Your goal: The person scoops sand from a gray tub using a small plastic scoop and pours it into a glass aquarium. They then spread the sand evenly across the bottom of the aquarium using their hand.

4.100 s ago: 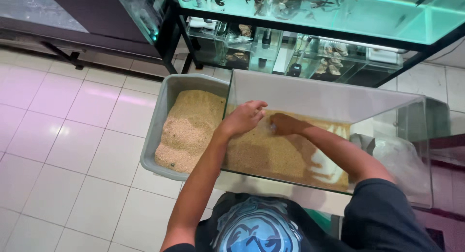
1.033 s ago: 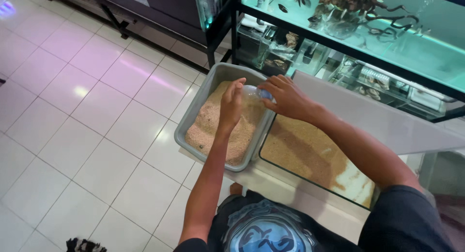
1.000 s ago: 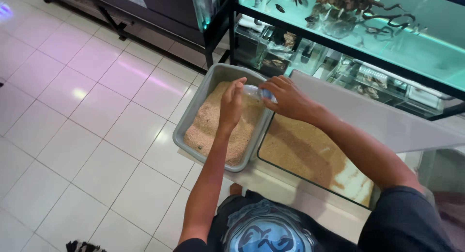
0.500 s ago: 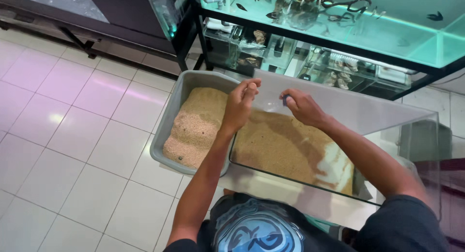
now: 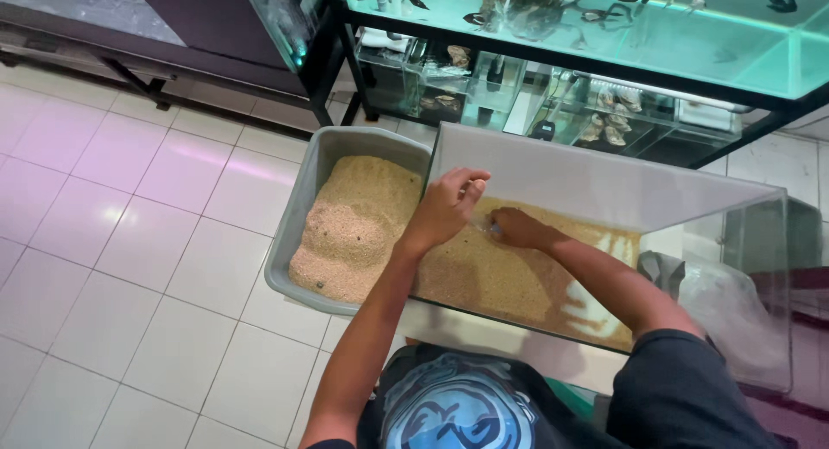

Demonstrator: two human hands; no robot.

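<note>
A glass tank (image 5: pixel 604 186) stands on the tiled floor with a layer of tan sand (image 5: pixel 501 281) on its bottom. Touching its left side is a grey plastic tub (image 5: pixel 298 229) heaped with the same sand. My left hand (image 5: pixel 445 209) is at the top edge of the tank's left wall, its fingers curled over it. My right hand (image 5: pixel 518 229) is down inside the tank on the sand, closed around a small clear cup (image 5: pixel 488 230) that is mostly hidden by the fingers.
A black metal rack (image 5: pixel 553 56) with lit aquariums stands right behind the tank and tub. A crumpled clear plastic bag (image 5: pixel 734 306) lies at the tank's right end. Pale floor tiles (image 5: pixel 129 242) stretch out to the left.
Both hands moved from above the grey tub to the glass tank. The right hand, with the clear cup, went down onto the tank's sand; the left hand settled at the tank's left wall.
</note>
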